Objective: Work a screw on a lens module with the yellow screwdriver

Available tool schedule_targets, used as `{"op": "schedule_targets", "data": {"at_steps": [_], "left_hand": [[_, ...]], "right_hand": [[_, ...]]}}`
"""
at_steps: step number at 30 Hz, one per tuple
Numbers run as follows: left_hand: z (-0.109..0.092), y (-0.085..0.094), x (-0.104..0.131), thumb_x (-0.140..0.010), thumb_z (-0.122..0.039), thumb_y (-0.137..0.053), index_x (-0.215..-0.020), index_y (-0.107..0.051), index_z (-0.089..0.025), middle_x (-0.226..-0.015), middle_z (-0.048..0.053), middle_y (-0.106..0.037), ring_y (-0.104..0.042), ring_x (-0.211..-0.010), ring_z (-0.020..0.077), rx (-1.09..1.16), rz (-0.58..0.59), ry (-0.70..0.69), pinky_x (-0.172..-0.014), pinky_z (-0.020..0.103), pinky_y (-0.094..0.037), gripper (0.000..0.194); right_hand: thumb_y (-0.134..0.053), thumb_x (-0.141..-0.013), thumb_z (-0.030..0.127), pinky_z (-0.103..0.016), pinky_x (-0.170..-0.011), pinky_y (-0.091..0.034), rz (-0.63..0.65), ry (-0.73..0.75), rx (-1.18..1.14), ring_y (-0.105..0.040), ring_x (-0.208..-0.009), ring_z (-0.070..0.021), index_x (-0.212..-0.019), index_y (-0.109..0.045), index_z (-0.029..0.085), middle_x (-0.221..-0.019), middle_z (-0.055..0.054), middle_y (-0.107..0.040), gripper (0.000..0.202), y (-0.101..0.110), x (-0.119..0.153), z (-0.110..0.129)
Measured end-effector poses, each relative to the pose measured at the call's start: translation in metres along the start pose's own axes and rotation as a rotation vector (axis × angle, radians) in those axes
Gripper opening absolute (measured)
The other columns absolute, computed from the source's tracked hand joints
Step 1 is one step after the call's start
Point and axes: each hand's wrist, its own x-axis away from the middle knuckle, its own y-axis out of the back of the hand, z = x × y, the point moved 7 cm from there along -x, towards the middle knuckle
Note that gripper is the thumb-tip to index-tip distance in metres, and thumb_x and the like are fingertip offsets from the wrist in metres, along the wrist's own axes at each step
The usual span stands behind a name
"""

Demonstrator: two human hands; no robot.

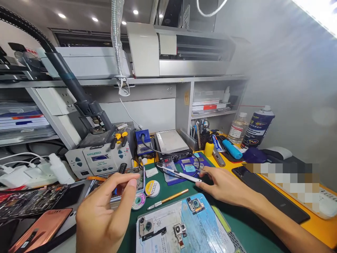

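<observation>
My left hand [106, 214] is raised at the lower left, with thumb and forefinger tips pressed together. Whatever may be between them is too small or hidden to make out. My right hand [223, 184] grips the end of a slim white pen-shaped tool [181, 174], which points left above the green mat [163, 214]. Below both hands lies a light blue pad [202, 228] bearing several small phone camera modules [179, 230]. A gold-handled craft knife [168, 199] rests just beyond the pad. Beside my left fingertips are a solder reel [138, 201] and a round yellow-and-white tin [152, 189].
A grey rework station [101, 158] stands at the back left, near circuit boards [34, 200] and a copper-coloured phone back [42, 230]. A black phone [271, 193] lies to the right. A spray can [258, 128] and a clear bottle [237, 128] stand behind it.
</observation>
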Motion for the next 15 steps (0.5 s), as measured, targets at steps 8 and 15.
{"op": "schedule_targets", "data": {"at_steps": [8,15], "left_hand": [[0.001,0.007,-0.006,-0.085,-0.048,-0.063,-0.091,-0.073,-0.028,-0.083,-0.005,-0.069,-0.058,-0.076,0.0136,0.125,-0.097,0.143,-0.077,0.028,-0.044,0.023],[0.014,0.008,-0.011,-0.086,-0.048,-0.063,-0.093,-0.073,-0.027,-0.090,-0.002,-0.074,-0.065,-0.085,0.0175,0.087,-0.070,0.118,-0.076,0.029,-0.047,0.024]], "right_hand": [[-0.052,-0.094,0.049,-0.032,-0.067,-0.037,0.046,0.012,0.016,-0.059,-0.078,-0.0249,-0.096,-0.067,0.021,-0.085,-0.006,-0.067,0.032,-0.006,-0.007,-0.005],[-0.051,-0.095,0.044,-0.030,-0.060,-0.032,-0.049,-0.014,-0.038,-0.050,-0.065,-0.0203,-0.092,-0.056,0.022,-0.071,0.000,-0.056,0.023,-0.005,-0.012,-0.005]]}}
